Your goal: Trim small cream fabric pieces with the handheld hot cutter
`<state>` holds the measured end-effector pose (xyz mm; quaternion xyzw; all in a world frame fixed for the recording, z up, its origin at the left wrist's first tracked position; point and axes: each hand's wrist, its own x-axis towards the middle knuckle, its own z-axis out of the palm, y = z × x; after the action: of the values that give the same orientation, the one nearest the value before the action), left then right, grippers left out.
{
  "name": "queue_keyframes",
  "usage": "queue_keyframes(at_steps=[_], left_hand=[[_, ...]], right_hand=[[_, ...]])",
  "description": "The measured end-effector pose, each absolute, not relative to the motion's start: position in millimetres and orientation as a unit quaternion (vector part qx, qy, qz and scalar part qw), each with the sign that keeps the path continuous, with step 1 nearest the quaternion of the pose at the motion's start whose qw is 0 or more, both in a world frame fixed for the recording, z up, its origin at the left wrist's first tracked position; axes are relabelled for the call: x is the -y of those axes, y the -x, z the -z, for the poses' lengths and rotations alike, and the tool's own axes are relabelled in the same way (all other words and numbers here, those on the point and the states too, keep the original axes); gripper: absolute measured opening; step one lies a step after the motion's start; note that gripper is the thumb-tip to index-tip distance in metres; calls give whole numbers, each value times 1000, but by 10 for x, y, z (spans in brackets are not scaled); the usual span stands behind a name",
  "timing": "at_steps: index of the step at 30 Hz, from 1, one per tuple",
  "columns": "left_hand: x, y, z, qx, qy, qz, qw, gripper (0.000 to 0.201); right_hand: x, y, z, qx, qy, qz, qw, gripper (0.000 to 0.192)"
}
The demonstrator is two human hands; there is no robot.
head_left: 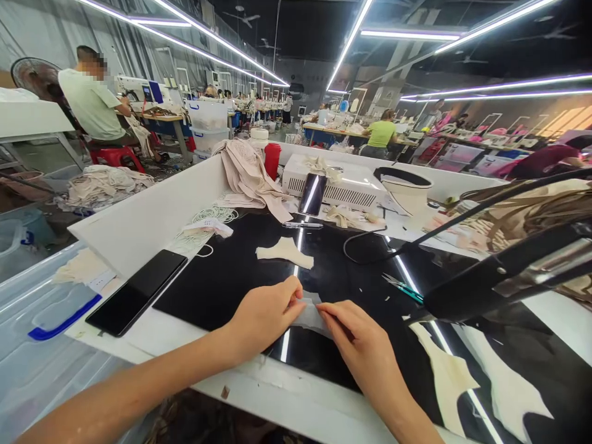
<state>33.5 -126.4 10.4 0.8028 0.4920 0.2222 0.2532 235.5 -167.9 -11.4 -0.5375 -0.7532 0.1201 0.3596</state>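
Note:
A small, thin, translucent whitish piece (309, 317) lies low over the black board, stretched between my two hands. My left hand (268, 314) pinches its left edge between thumb and fingers. On the other side, my right hand (358, 330) has its fingertips closed at the right edge. Whether the piece is fabric or film I cannot make out. Just beyond the hands lies a cream curved fabric cutout (285, 251). More cream cutouts (441, 370) rest to the right of my right hand, near thread snips (403, 288) with teal handles.
A glossy black board (222, 277) covers the white table. A dark phone (139, 293) lies at left, another phone (313, 193) leans against a white vented box (333, 179). A black machine arm (504, 277) reaches in from the right. A person (92, 102) sits at a sewing machine behind.

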Motion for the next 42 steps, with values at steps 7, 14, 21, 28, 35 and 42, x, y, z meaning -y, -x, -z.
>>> queue_keyframes(at_steps=[7, 14, 21, 28, 35, 42], left_hand=[[1264, -339, 47, -470, -861, -136, 136, 13], [1268, -328, 136, -453, -878, -129, 92, 17], [1257, -326, 157, -454, -874, -144, 94, 19], [1254, -299, 181, -452, -875, -156, 77, 18], [1264, -280, 176, -450, -876, -160, 71, 20], [1269, -256, 182, -465, -869, -150, 72, 19]], right_hand=[[1686, -2323, 246, 786, 540, -39, 297, 34], [1700, -2326, 303, 794, 549, -19, 260, 36], [1710, -2333, 327, 795, 548, -20, 259, 35], [1691, -2294, 284, 796, 543, 21, 265, 42], [1672, -2265, 287, 790, 552, 33, 265, 44], [1669, -2256, 294, 791, 553, 37, 258, 44]])
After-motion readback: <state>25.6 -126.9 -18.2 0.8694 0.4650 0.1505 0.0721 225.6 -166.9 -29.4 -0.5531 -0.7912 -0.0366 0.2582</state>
